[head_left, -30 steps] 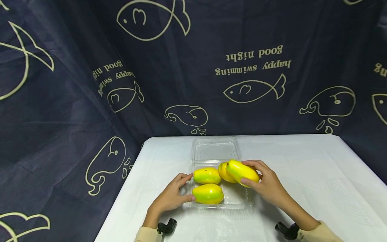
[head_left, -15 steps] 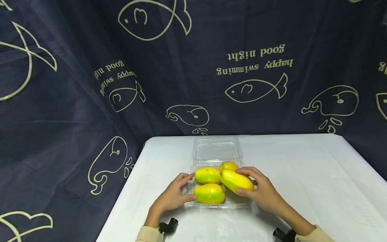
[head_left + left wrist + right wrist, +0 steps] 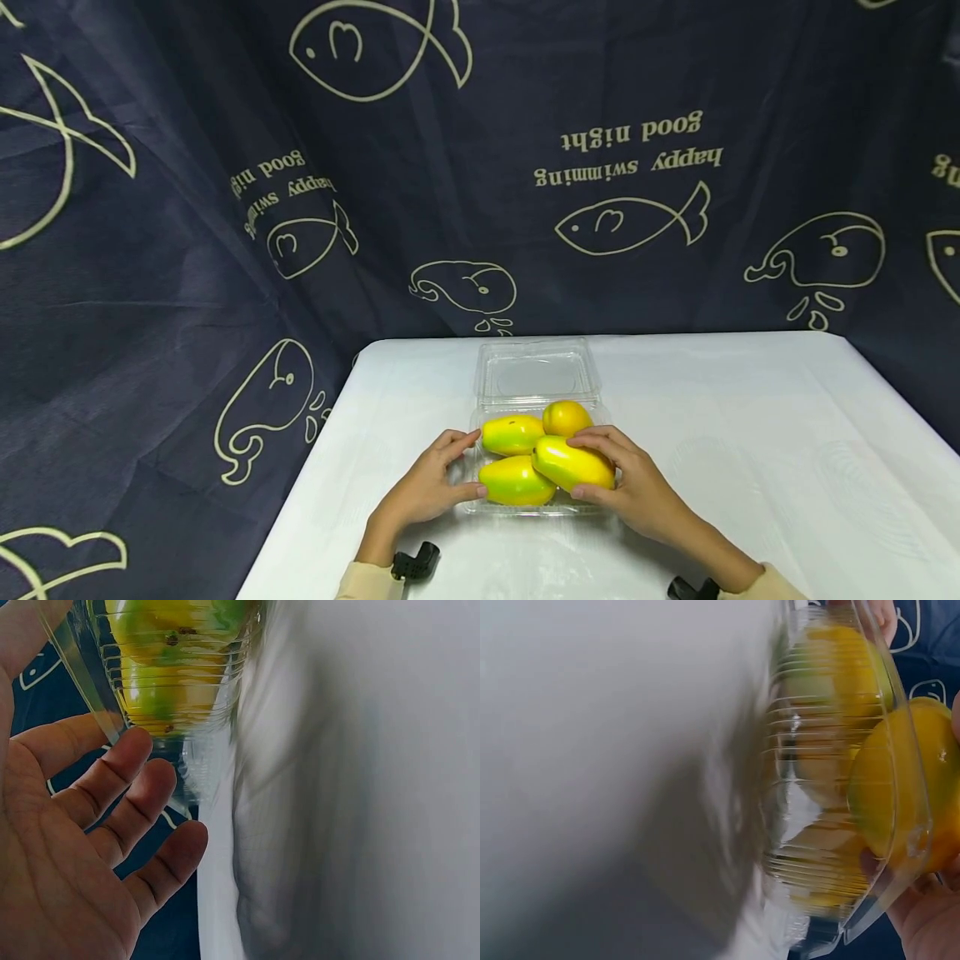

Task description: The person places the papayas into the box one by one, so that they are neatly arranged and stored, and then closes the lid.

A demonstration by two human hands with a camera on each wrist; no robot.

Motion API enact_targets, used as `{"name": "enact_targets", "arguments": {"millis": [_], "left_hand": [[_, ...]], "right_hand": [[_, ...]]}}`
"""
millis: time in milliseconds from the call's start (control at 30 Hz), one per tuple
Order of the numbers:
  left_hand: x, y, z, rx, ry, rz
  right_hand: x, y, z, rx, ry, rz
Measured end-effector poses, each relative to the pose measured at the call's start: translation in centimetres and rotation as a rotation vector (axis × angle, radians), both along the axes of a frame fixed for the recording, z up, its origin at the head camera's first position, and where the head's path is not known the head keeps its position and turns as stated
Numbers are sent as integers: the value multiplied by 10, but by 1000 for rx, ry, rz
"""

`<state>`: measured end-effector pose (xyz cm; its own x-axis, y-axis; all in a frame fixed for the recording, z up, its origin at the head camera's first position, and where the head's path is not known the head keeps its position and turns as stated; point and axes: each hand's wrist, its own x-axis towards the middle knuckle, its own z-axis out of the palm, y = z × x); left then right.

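My right hand (image 3: 637, 487) grips a yellow-green mango (image 3: 576, 465), thumb in front and fingers behind, over the right half of a clear plastic clamshell box (image 3: 577, 510). In the right wrist view the held mango (image 3: 892, 780) sits at the rim, partly behind the clear wall. Inside the box lie three more mangoes: one at the back left (image 3: 512, 434), one at the front left (image 3: 513, 482), and one at the back right (image 3: 566, 417). My left hand (image 3: 423, 483) rests at the box's left side, thumb and fingers spread; in the left wrist view its fingertips (image 3: 139, 742) are by the ribbed wall.
The box's lid (image 3: 536, 371) lies folded back behind it. A white cloth covers the table (image 3: 735, 417). Dark blue fabric (image 3: 450, 192) printed with fish and whales hangs behind and at the left. Each wrist wears a black camera (image 3: 416, 562).
My right hand has moved left and toward me with the mango, lowering it over the front of the box and uncovering the back-right mango. My left hand has stayed in place.
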<state>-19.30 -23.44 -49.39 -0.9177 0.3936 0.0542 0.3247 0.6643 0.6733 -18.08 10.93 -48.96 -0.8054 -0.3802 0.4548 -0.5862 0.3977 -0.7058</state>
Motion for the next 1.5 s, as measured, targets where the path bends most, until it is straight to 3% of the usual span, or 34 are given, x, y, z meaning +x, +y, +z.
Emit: {"name": "enact_targets", "arguments": {"millis": [567, 833, 1200, 1333, 1500], "left_hand": [[0, 0, 1, -9, 14, -8], [0, 0, 2, -13, 16, -13], [-1, 0, 0, -20, 25, -8], [-1, 0, 0, -11, 20, -6], [-1, 1, 0, -10, 19, -5]], "right_hand": [[6, 1, -8, 85, 70, -93], [7, 0, -11, 92, 130, -111], [7, -2, -16, 76, 140, -132], [9, -4, -16, 103, 119, -164], [12, -5, -13, 140, 28, -209]]}}
